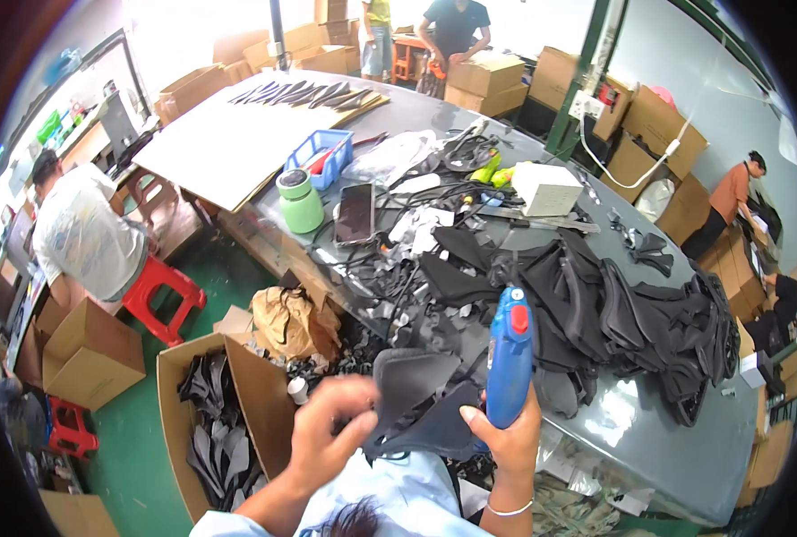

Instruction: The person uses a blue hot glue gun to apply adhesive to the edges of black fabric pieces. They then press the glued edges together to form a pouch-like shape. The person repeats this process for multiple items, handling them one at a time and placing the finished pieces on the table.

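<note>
1. Grip, right. My right hand (513, 438) is wrapped around the blue tool (509, 362), which stands nearly upright over the near edge of the table, its red button (519, 319) toward the top.
2. Grip, left. My left hand (331, 434) is blurred, fingers curled, just beside the black padded piece (443, 425). I cannot tell whether it touches.
3. Location. The piece lies between my 2 hands, in front of my body. Whether my right fingers also support it is hidden.
4. Handling, piece. I judge it light and flexible, with a firmer edge. Hold it by the outer rim; a pinch mid-panel may crease it.
5. Handling, tool. I judge it rigid, smooth and fairly light. Hold it around the body, below the button.
6. Surface. The grey table (698, 465) is glossy. A heap of black pieces (587, 304) covers its right; a green bottle (300, 204) and a phone (355, 215) stand and lie far left.
7. Room. An open carton (264, 403) sits near left on the green floor (130, 461). A seated person (94, 228) is at left; 2 people (457, 31) stand at the far end.
</note>
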